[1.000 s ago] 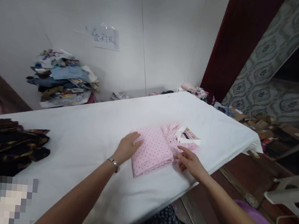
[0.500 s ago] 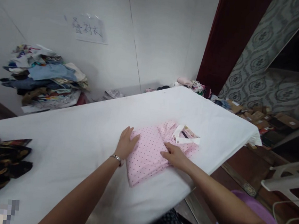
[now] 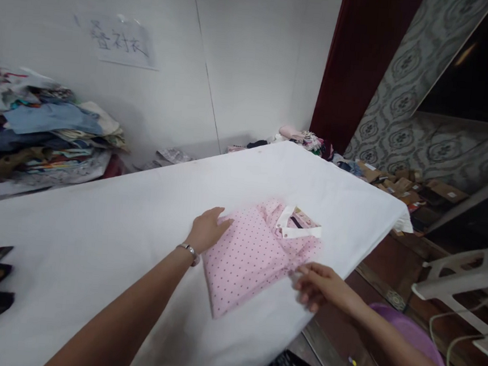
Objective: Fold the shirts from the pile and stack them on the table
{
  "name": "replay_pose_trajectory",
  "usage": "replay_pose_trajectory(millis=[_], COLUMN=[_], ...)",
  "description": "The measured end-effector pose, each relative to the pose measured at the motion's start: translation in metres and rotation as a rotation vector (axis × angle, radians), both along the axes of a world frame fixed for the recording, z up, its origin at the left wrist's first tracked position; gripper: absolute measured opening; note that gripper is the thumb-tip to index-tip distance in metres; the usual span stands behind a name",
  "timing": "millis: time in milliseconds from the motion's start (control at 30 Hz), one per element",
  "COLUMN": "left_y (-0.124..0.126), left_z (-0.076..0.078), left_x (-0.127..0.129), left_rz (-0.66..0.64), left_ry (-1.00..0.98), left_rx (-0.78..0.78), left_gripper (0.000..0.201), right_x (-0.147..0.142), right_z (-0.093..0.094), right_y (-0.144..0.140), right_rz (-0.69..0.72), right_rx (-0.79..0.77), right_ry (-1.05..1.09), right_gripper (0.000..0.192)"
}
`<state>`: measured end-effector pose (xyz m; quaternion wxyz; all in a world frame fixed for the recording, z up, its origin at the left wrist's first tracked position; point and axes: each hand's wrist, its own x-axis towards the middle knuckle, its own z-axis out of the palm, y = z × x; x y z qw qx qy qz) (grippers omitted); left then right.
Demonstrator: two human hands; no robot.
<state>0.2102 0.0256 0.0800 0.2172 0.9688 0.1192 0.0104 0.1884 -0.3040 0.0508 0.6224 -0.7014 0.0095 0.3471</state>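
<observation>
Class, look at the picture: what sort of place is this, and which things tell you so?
Probably a clothes-folding workroom: a folded pink shirt lies on a white table, and a pile of clothes sits by the wall.

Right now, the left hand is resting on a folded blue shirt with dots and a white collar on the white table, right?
Not quite: the folded dotted shirt with the white collar is pink, not blue, as the head view shows. The left hand does rest on its edge, and it lies on the white table.
</observation>
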Motion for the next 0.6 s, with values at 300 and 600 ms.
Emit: replay_pose_trajectory(millis=[300, 600], left_y=[-0.021, -0.021], left_z=[-0.009, 0.012], left_x=[0.08, 0.091], left_rz=[-0.007, -0.019], left_ry=[0.242, 0.296], left_rx=[-0.287, -0.419], left_gripper=[0.093, 0.053], right_x=[-0.014, -0.011], right_z=[0.001, -0.005], right_y=[0.035, 0.065], right_rz=[-0.079, -0.289], right_rx=[0.282, 0.411], right_ry=[0.388, 0.241], right_gripper=[0.044, 0.03])
